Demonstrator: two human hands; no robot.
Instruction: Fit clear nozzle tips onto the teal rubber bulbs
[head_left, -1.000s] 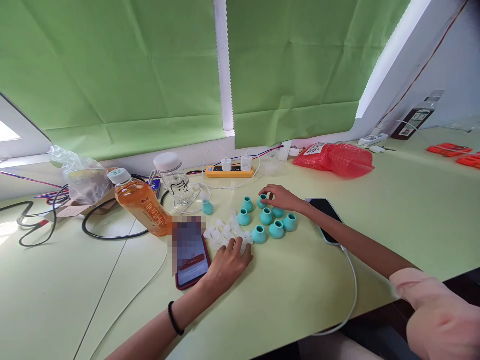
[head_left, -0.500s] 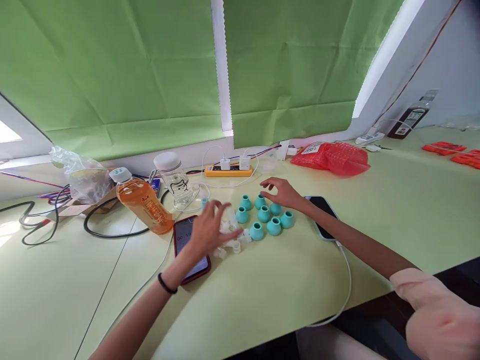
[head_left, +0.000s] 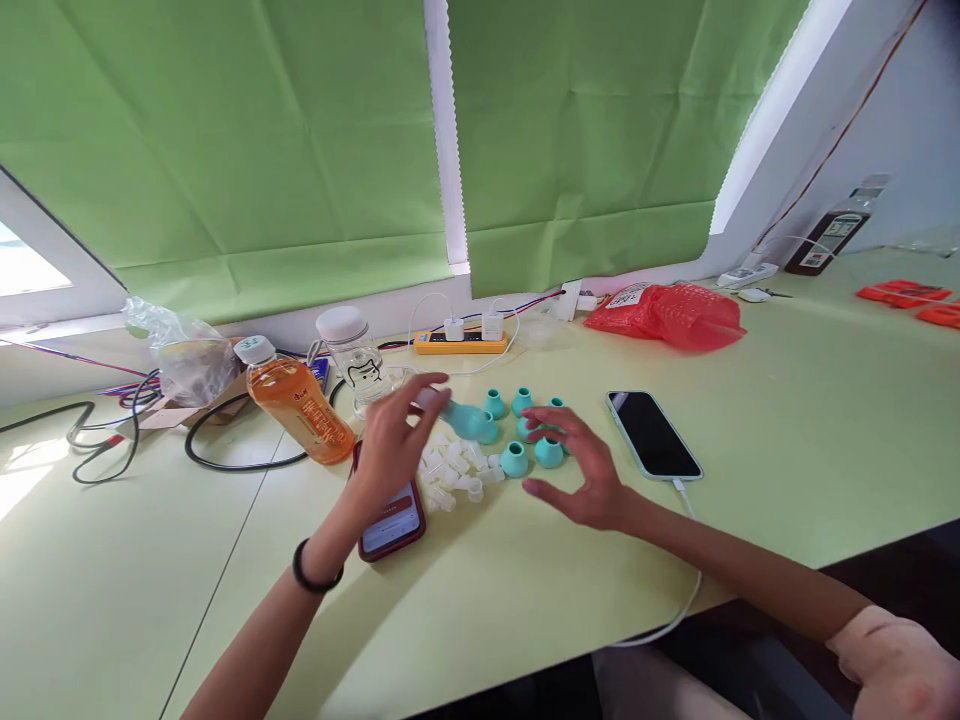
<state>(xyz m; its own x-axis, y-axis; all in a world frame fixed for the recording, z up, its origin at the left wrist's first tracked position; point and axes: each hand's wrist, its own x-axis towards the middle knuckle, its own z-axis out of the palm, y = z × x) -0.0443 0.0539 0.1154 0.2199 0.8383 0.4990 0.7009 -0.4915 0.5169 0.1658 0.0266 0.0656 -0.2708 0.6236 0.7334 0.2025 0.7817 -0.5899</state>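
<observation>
Pinched by its white tip, a teal bulb-shaped piece (head_left: 466,421) is tilted in my left hand (head_left: 391,440), its wide end pointing right. Several small teal, vase-shaped pieces with open necks, one of them a teal piece (head_left: 514,460), stand grouped on the table. Over the right side of this group is my right hand (head_left: 589,480), fingers apart and holding nothing; it partly hides some pieces. A pile of small translucent white plastic fittings (head_left: 454,468) lies between the hands. Beneath my left forearm and hand is a red-cased phone (head_left: 394,525), partly covered.
A phone on a cable (head_left: 652,435) lies at right. An orange drink bottle (head_left: 300,408) and a clear cup (head_left: 356,355) stand at left. Behind are a yellow power strip (head_left: 459,344) and a red bubble-wrap package (head_left: 667,316). Black cable (head_left: 240,468) loops at left.
My left hand has taken hold of the white-tipped teal bulb, which stood near the cup, and raised it. My right hand has moved nearer and opened wider.
</observation>
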